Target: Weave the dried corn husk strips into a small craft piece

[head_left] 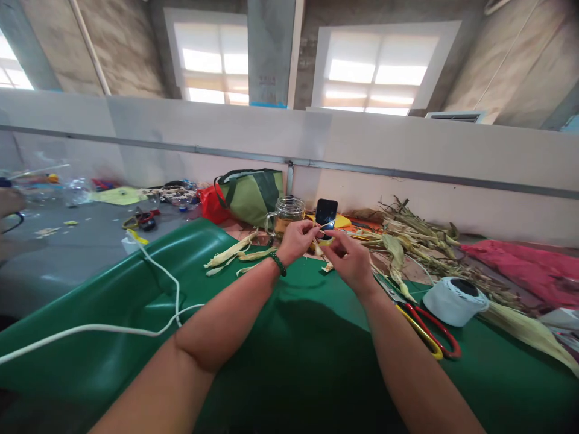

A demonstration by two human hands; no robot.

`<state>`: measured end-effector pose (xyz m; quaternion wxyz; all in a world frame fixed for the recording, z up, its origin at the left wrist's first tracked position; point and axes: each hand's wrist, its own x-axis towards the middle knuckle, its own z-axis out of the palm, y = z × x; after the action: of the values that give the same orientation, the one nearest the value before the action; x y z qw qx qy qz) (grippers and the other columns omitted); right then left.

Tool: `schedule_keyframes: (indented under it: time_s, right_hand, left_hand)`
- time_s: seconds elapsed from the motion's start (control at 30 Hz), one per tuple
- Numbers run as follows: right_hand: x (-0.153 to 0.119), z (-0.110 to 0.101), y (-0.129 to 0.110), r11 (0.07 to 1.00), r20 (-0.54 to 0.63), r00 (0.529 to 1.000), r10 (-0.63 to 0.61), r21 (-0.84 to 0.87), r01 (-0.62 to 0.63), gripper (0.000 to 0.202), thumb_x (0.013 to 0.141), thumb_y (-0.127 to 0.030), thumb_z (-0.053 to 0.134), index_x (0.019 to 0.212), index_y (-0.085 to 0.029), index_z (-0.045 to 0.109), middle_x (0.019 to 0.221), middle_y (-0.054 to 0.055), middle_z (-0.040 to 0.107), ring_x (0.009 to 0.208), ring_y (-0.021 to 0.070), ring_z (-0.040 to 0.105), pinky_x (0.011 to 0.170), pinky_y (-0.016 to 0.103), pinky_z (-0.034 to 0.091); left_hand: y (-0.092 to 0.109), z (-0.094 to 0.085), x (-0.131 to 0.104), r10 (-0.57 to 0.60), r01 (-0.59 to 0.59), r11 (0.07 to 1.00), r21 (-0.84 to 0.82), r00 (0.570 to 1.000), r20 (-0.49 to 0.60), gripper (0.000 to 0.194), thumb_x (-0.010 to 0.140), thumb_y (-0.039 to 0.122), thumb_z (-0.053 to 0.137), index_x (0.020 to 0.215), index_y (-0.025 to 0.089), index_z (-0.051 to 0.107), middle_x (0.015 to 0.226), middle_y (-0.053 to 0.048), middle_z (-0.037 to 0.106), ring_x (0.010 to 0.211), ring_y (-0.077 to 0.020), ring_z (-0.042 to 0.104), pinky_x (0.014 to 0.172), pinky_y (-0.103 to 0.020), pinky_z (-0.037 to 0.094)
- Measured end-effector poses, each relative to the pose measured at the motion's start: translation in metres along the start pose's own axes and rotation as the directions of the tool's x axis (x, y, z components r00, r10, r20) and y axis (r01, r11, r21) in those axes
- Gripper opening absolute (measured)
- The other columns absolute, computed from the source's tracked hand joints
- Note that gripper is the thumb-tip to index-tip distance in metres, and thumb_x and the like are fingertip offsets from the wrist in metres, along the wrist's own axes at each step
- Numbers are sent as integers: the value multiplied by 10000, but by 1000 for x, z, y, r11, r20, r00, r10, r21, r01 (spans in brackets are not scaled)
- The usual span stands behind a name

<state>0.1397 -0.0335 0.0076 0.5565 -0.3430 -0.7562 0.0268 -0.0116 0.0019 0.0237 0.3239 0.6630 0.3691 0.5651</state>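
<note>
Both hands meet over the far part of the green mat (316, 337). My left hand (298, 236), with a dark green bead bracelet (279, 264) on its wrist, is closed in a pinch on a thin pale corn husk strip (318, 247). Close beside it, my right hand (349, 256) pinches at the same small piece, its thumb and forefinger near the left fingertips. The exact grip is partly hidden. Loose corn husks (233, 250) lie left of the hands. Just behind them stand a glass mug (289, 209) of yellowish liquid and an upright phone (326, 212).
Scissors (427, 330) with red and yellow handles lie right of my forearm, by a white roll (455, 301). Dried husks (416, 235) pile up behind. A white cable (104, 328) crosses the mat's left. A green bag (256, 196) leans near the wall. Another person's hand (9, 202) shows far left.
</note>
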Motion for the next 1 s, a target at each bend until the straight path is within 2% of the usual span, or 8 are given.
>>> schedule_keyframes:
  time_s: [0.17,0.3,0.37,0.43,0.57,0.77,0.93,1.0]
  right_hand:
    - [1,-1,2,977,176,980,-93,-176,124,154,833,-282,597,941,-235,697,815,40,655,667,156,606,596,256,454]
    - [0,-2,-2,944,244,960,-137,-261,201,151,856,-248,552,837,-244,702,830,54,657,782,178,615,672,270,455]
    - [0,0,-4,954,203,971,-130,-243,178,174,862,-277,558,756,-241,691,772,48,657,770,181,606,683,282,452]
    - [0,1,-2,982,96,993,-67,-172,82,188,851,-320,581,710,-234,671,714,34,646,683,168,584,647,288,449]
    - [4,-4,3,995,-122,987,101,0,-101,223,822,-371,606,664,-220,647,653,16,627,606,156,547,610,298,438]
    - [7,-5,-2,973,-184,958,221,115,-202,241,783,-392,614,630,-205,615,597,-2,596,553,139,507,568,288,414]
    - [7,-3,1,956,-280,915,289,126,-264,261,773,-416,587,620,-207,564,579,-15,544,543,132,468,557,283,395]
    - [6,-3,2,961,-287,918,275,103,-256,257,789,-414,568,632,-210,548,586,-14,538,545,136,476,548,282,390]
  left_hand:
    - [-3,6,-3,-40,42,999,-32,997,69,207,744,293,610,635,117,606,535,22,552,489,-72,467,485,-184,351]
    - [-3,5,-4,-90,99,991,-89,991,101,241,727,323,642,627,107,604,521,27,537,475,-63,446,465,-179,333]
    - [-1,6,-4,-96,111,985,-132,989,110,241,698,319,680,625,101,605,556,20,567,514,-65,477,491,-173,363]
    - [1,7,-6,-137,164,968,-192,980,147,260,677,336,710,645,101,604,575,21,580,525,-68,507,517,-176,406]
    - [6,8,-10,-198,288,913,-287,931,306,369,647,426,760,750,99,623,653,-8,641,568,-95,592,592,-220,489]
    - [9,7,-13,-215,369,845,-386,897,387,529,551,522,812,812,94,642,729,-34,680,593,-82,621,640,-221,505]
    - [7,9,-12,-221,401,795,-455,890,398,598,465,496,861,857,97,647,740,-51,693,668,-136,681,646,-223,505]
    - [7,10,-12,-214,398,797,-455,889,404,598,465,486,865,866,97,649,749,-56,696,664,-134,680,644,-226,503]
